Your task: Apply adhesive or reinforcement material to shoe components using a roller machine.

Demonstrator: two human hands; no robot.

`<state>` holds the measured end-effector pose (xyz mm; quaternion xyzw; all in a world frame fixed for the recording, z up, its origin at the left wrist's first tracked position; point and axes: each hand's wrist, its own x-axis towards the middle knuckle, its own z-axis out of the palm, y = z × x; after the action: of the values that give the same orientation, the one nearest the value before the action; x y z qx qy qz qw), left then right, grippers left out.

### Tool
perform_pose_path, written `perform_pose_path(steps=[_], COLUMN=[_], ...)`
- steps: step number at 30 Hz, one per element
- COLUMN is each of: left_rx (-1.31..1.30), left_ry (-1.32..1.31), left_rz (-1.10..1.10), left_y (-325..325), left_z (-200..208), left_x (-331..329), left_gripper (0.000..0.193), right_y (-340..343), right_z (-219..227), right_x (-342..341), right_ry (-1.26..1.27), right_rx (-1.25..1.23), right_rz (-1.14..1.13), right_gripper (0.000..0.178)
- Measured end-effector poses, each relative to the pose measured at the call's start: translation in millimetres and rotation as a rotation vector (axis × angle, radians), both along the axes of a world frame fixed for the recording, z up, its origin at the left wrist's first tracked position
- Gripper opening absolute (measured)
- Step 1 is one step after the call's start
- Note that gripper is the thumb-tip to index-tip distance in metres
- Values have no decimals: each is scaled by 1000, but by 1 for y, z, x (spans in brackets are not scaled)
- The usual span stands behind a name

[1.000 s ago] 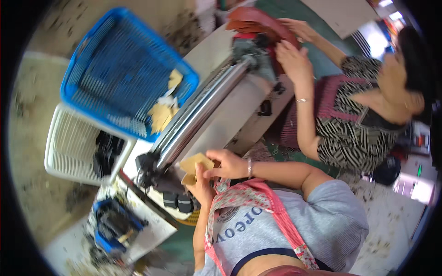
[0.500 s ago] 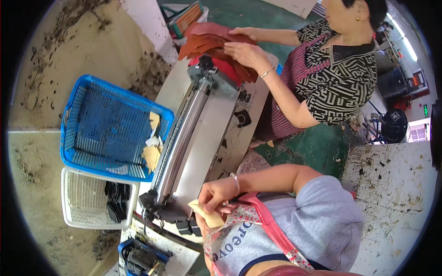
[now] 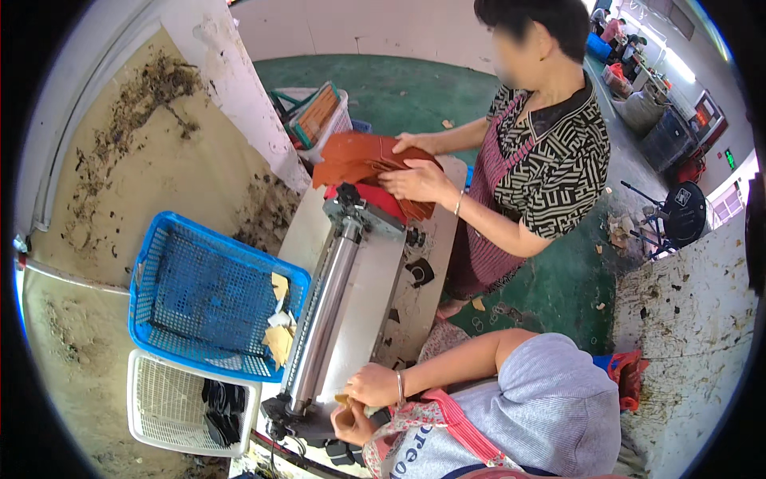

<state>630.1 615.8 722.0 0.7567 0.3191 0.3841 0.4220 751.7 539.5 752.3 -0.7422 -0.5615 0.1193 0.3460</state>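
Note:
My right hand, with a bracelet at its wrist, is closed at the near end of the roller machine. My left hand is closed just below it. Between them is a small tan piece of sheet material, mostly covered by my fingers. The long metal roller lies beside a pale flat plate. Across the machine, a co-worker's hands hold a stack of reddish-brown leather-like sheets over its far end.
Left of the machine stands a blue basket with a few yellowish scraps. A white basket holding black pieces sits below it. Another white basket stands at the back. A black stool is at the far right.
My view has shifted, so the scene sits lower. My hands have moved closer to the roller's near end, and the tan piece is more covered. The co-worker still handles the sheets.

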Motion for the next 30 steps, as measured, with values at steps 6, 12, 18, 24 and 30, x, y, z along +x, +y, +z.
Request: perform_pose_path(steps=[6, 12, 18, 24, 30], left_rx=[-1266, -1177, -1213, -1379, -1343], left_ry=[-336, -137, -364, -419, -459], left_rz=[-82, 106, 24, 34, 102], left_y=[26, 16, -3, 5, 9], left_z=[21, 11, 61, 101, 90], left_x=[-36, -35, 11, 20, 13], left_gripper=[17, 37, 36, 34, 30], right_y=[-5, 11, 15, 27, 47], right_z=[12, 0, 16, 63, 57], right_x=[20, -1, 16, 36, 32], right_ry=[778, 767, 541, 425, 886], right_rx=[280, 307, 214, 68, -35], right_rz=[93, 25, -82, -25, -39], right_gripper=[17, 15, 11, 20, 18])
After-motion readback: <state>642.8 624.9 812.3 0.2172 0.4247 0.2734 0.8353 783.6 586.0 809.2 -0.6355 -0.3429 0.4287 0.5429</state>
